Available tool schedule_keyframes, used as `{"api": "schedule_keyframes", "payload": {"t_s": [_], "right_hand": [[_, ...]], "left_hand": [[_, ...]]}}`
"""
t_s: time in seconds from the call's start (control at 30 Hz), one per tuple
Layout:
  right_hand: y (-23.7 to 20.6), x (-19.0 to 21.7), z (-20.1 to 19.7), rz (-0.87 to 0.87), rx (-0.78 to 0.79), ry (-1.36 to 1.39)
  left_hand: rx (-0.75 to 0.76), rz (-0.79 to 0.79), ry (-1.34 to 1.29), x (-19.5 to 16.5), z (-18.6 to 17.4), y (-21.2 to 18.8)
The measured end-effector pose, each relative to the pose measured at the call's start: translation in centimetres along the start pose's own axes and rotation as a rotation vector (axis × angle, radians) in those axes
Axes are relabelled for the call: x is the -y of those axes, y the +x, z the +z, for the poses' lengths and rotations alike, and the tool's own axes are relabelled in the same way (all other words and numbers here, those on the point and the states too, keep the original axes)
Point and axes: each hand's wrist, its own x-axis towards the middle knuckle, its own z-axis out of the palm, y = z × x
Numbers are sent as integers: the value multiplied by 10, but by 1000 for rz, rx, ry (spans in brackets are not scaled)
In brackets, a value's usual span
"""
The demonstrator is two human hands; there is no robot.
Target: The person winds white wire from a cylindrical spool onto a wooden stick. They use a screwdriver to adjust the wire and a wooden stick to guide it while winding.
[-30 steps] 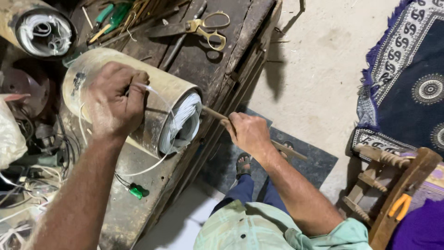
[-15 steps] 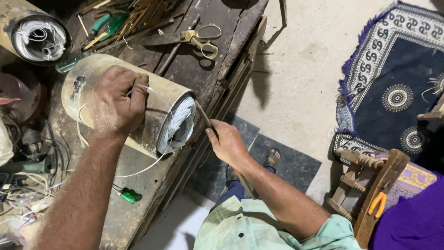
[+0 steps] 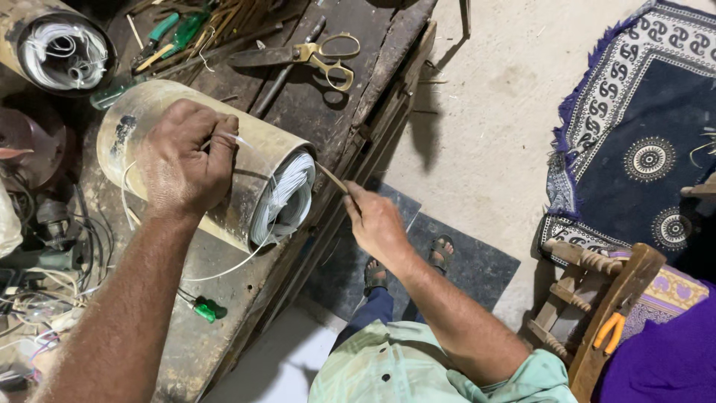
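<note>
A large pale metal cylinder (image 3: 253, 160) lies on its side on the dark workbench (image 3: 358, 45), its open end packed with white wire coils (image 3: 287, 200). My left hand (image 3: 183, 160) rests on top of the cylinder and pinches a thin white strip against it. My right hand (image 3: 373, 220) is just off the bench edge, gripping a thin wooden stick (image 3: 330, 177) whose tip pokes into the white coils.
Brass-handled scissors (image 3: 313, 54), green-handled pliers (image 3: 175, 30) and sticks lie at the back of the bench. A second wound cylinder (image 3: 63, 52) is at far left. A green screwdriver (image 3: 203, 307) and tangled wires are nearby. A wooden chair (image 3: 604, 298) and patterned rug (image 3: 641, 134) stand right.
My right hand with the stick has moved in toward the cylinder's open end. My left hand stays on top of the cylinder.
</note>
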Motion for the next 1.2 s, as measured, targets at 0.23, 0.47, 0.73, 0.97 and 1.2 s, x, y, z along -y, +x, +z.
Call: {"api": "schedule_keyframes", "payload": {"t_s": [0.23, 0.47, 0.73, 0.97, 1.2], "right_hand": [[-8, -11, 24, 229, 46, -63], [-8, -16, 27, 271, 51, 4], [-17, 10, 14, 90, 77, -271], [18, 31, 4, 167, 273, -398], [20, 53, 1, 329, 535, -352]], "left_hand": [[14, -53, -15, 2, 1, -1], [18, -42, 46, 1, -1, -4], [51, -117, 59, 7, 1, -4], [18, -45, 113, 20, 8, -10], [8, -115, 141, 13, 6, -6]]}}
